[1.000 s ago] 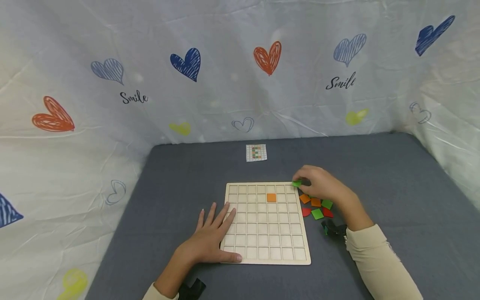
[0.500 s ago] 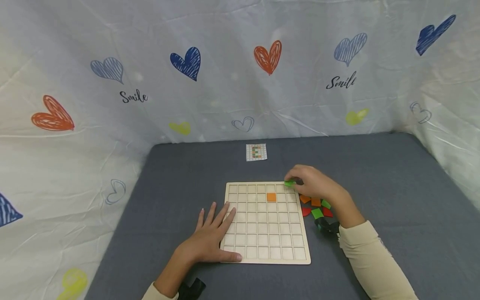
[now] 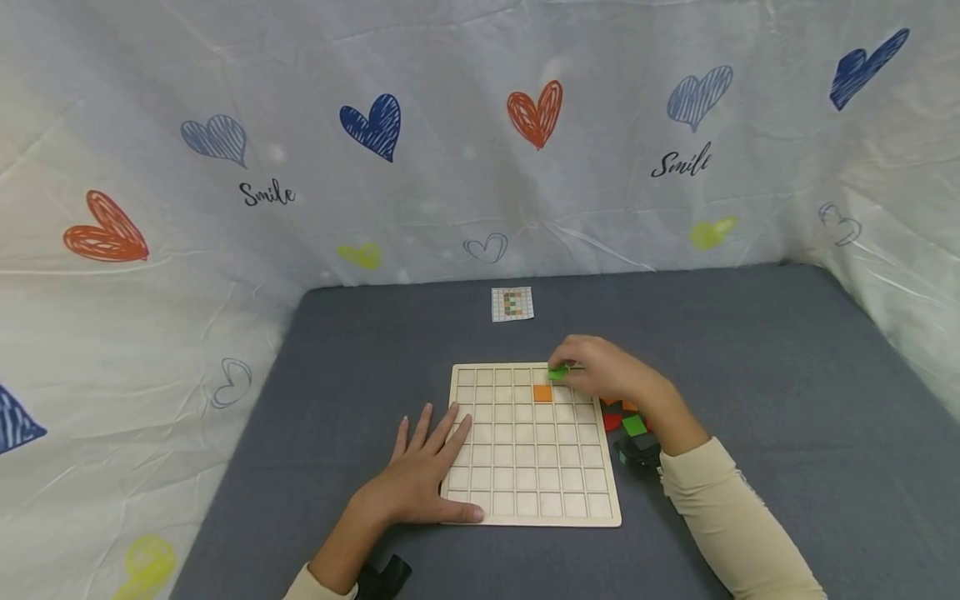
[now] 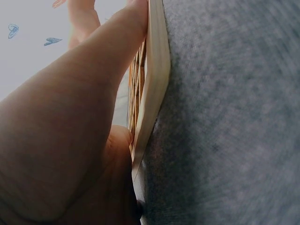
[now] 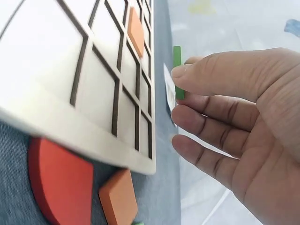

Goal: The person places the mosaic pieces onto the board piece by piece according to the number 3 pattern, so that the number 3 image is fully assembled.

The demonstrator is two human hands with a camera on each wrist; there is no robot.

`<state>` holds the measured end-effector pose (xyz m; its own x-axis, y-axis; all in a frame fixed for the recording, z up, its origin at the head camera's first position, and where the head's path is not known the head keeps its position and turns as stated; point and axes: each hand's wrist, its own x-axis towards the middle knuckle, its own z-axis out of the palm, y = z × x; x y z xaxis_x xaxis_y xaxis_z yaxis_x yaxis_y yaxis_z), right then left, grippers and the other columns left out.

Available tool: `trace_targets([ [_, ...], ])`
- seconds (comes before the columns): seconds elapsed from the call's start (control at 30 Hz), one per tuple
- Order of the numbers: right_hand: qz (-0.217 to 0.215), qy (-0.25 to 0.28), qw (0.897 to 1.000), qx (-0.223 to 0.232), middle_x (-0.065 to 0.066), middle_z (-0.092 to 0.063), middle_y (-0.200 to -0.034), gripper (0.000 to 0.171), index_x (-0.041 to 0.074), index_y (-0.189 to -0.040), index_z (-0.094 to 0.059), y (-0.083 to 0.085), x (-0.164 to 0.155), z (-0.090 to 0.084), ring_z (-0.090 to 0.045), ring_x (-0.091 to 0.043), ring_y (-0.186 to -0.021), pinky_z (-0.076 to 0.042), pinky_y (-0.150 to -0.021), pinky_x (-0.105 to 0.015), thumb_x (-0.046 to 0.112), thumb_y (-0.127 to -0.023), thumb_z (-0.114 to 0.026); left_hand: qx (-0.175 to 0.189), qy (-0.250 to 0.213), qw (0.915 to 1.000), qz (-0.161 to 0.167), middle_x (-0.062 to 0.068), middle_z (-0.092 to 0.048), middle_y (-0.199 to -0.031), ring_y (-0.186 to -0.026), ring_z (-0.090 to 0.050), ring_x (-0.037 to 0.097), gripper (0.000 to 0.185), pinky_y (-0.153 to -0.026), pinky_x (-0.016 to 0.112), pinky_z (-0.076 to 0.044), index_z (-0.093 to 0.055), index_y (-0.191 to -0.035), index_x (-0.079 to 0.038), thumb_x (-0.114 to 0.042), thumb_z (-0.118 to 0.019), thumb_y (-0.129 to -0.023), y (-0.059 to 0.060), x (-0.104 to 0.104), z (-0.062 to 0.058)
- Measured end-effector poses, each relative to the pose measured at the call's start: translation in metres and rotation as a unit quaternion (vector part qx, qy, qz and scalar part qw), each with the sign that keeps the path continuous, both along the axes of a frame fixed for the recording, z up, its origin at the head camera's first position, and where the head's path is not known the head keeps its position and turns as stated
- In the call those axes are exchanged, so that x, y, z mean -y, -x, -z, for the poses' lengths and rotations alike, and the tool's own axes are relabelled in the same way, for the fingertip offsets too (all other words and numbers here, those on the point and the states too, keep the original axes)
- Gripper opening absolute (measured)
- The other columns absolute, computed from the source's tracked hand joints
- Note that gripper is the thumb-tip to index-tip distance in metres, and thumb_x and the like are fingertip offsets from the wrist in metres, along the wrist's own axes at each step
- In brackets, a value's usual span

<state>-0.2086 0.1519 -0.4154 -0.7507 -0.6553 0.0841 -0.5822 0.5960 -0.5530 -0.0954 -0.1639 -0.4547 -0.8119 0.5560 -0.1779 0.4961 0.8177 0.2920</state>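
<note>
My right hand [image 3: 603,367] pinches a green square tile [image 3: 557,373] between thumb and fingertips, over the far right part of the wooden grid board [image 3: 525,483]. In the right wrist view the green tile [image 5: 177,72] is edge-on, held above the board's surface. One orange tile [image 3: 542,393] sits in a cell of the board's second row, just in front of the held tile. My left hand [image 3: 416,487] rests with spread fingers on the board's left edge, thumb at the near corner. In the left wrist view the board's pale edge [image 4: 157,65] shows beside that hand.
Right of the board lie loose tiles, among them a red rounded tile [image 3: 612,422] and a green tile [image 3: 633,426]; my right arm hides part of this group. A small printed pattern card [image 3: 512,304] lies behind the board on the grey cloth [image 3: 375,350].
My right hand has carried the green tile leftward from the board's far right corner, toward the column by the orange tile. The left hand stays where it was.
</note>
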Motion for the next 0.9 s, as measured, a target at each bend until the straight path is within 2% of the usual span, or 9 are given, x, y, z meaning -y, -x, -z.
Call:
trace_targets([
  [0.4, -0.033, -0.014, 0.999, -0.02, 0.004, -0.059, -0.095, 0.02, 0.014, -0.096, -0.069, 0.0, 0.02, 0.011, -0.053, -0.011, -0.086, -0.045, -0.073, -0.03, 0.004, -0.081, -0.061, -0.003, 0.001, 1.0, -0.002, 0.0, 0.01, -0.15, -0.133, 0.013, 0.034, 0.111, -0.098, 0.06, 0.006, 0.001, -0.146, -0.024, -0.083, -0.044, -0.063, 0.001, -0.001, 0.001],
  [0.63, -0.068, -0.017, 0.997, -0.034, 0.003, -0.06, -0.09, 0.012, 0.013, -0.092, -0.068, -0.001, 0.031, 0.012, -0.053, -0.013, -0.08, -0.045, -0.07, -0.029, 0.009, -0.081, -0.066, -0.008, 0.004, 0.9999, -0.005, 0.0, 0.01, -0.151, -0.133, 0.013, 0.033, 0.112, -0.098, 0.06, 0.007, 0.001, -0.146, -0.024, -0.083, -0.044, -0.063, 0.0, -0.001, 0.002],
  [0.9, -0.07, -0.022, 0.997, -0.04, 0.004, -0.06, -0.092, 0.015, 0.013, -0.094, -0.068, -0.001, 0.036, 0.014, -0.053, -0.011, -0.083, -0.044, -0.072, -0.028, 0.007, -0.08, -0.066, -0.003, 0.003, 1.0, -0.004, 0.0, 0.011, -0.15, -0.133, 0.013, 0.034, 0.111, -0.098, 0.06, 0.006, 0.001, -0.146, -0.024, -0.083, -0.044, -0.064, 0.0, -0.001, 0.002],
])
